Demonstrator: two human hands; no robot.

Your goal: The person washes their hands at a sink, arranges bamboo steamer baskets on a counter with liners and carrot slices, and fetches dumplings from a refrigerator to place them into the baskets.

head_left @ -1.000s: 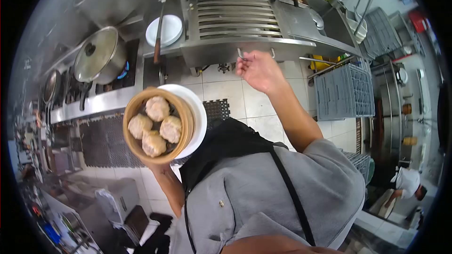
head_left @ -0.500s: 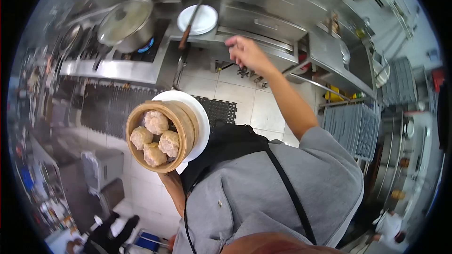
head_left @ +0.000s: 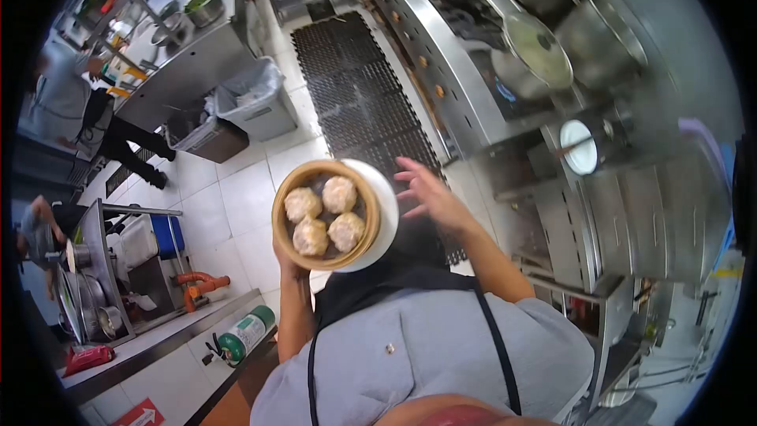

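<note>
A round bamboo steamer (head_left: 371, 225) holding several dumplings (head_left: 340, 194) rests on a white plate (head_left: 388, 207) in front of my apron. My left hand (head_left: 290, 259) supports them from below at the left; most of its fingers are hidden under the steamer and plate. To the right of the plate, my right hand (head_left: 430, 196) is held with its fingers spread and nothing in them.
A stove with a lidded pot (head_left: 538, 51) stands at the upper right. A black mat (head_left: 355, 91) covers the aisle floor. Bins (head_left: 256, 102) stand at upper left, near a person (head_left: 71, 102). Another person is at far left. A green cylinder (head_left: 246, 337) lies low left.
The view has swung round, so the stove now shows at right and the bins at upper left. My right hand has come close to the plate with its fingers spread. The steamer remains held.
</note>
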